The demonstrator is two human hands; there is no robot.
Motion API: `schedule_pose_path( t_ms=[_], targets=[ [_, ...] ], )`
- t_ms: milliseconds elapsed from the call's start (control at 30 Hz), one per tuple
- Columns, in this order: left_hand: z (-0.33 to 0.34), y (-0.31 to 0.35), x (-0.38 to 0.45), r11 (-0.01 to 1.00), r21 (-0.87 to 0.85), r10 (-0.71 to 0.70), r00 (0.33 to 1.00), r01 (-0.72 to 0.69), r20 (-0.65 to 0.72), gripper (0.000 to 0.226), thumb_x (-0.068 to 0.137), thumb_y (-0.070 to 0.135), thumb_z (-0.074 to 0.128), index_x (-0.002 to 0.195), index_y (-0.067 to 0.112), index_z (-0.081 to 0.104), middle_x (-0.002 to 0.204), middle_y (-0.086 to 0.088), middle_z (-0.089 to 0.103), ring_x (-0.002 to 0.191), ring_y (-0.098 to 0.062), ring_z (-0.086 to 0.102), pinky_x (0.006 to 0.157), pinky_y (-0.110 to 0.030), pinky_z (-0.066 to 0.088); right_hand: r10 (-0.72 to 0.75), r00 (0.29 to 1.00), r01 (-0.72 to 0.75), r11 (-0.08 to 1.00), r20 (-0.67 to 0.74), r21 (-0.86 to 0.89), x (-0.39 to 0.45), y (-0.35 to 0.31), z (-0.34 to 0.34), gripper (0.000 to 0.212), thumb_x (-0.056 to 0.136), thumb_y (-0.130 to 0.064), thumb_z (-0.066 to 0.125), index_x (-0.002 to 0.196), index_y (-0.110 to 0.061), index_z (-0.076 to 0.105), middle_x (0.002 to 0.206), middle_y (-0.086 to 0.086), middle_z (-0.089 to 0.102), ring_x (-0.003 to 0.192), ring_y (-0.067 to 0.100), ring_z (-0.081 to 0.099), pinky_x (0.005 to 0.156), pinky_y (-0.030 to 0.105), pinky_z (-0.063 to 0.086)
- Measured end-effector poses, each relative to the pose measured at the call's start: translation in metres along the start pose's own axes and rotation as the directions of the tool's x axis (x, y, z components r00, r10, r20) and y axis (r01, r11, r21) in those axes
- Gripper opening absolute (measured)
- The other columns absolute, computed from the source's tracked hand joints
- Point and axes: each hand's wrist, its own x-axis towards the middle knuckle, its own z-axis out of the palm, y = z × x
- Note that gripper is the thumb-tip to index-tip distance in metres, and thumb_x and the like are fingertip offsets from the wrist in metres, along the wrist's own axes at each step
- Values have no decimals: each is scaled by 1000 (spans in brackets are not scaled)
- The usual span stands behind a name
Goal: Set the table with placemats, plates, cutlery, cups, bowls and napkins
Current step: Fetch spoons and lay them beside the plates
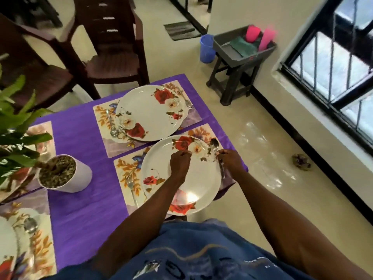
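The near white floral plate (159,158) sits on a floral placemat (125,168) at the right end of the purple-clothed table (84,138). A fork (130,184) lies on the mat to the plate's left. My right hand (231,161) grips a spoon (215,144) at the plate's right rim, with the spoon's bowl pointing away from me. My left hand (179,164) hovers over the plate with its fingers curled toward the far rim; whether it pinches anything is unclear. Beyond, a second plate (149,114) rests on its mat (101,118) with a spoon (113,126) and a fork (187,103).
A white plant pot (64,174) stands left of the near setting. More mats and a plate (6,239) lie at the left edge. Dark chairs (113,53) stand beyond the table. A stool carries a grey tray (226,50) with pink cups (252,33); a blue cup (206,48) stands beside it.
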Motion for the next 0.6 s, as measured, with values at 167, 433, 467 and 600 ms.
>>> schedule_pose_path(
  t_ms=[167, 433, 467, 600],
  targets=[
    [-6, -2, 9, 995, -70, -77, 993, 71, -87, 18, 90, 23, 63, 75, 16, 68, 71, 0, 65, 66, -18, 57, 66, -27, 46, -31, 999, 33, 997, 24, -73, 28, -11, 3, 18, 77, -13, 62, 84, 0, 72, 70, 5, 64, 66, 21, 53, 66, 33, 42],
    [20, 2, 3, 985, -114, -153, 960, 129, -236, 16, 92, 19, 60, 90, 12, 74, 82, -2, 70, 74, -17, 61, 75, -32, 51, -107, 983, 140, 965, 152, -221, 56, -13, -6, 12, 84, -1, 61, 82, 4, 71, 76, 14, 67, 66, 19, 58, 45, 7, 35],
    [26, 3, 2, 983, -126, -161, 951, 132, -262, 17, 92, 21, 60, 91, 12, 74, 83, -2, 71, 77, -19, 63, 77, -34, 52, -119, 978, 160, 956, 172, -247, 58, -14, -7, 12, 84, -1, 61, 82, 5, 71, 77, 15, 68, 67, 21, 58, 46, 6, 35],
    [50, 7, -7, 982, -141, -165, 929, 124, -331, 18, 91, 23, 61, 87, 12, 74, 79, -2, 70, 75, -20, 62, 72, -30, 49, -164, 965, 226, 915, 205, -333, 61, -14, -12, 16, 85, -4, 56, 69, -8, 60, 67, 5, 60, 64, 19, 53, 44, 11, 32]
  ],
)
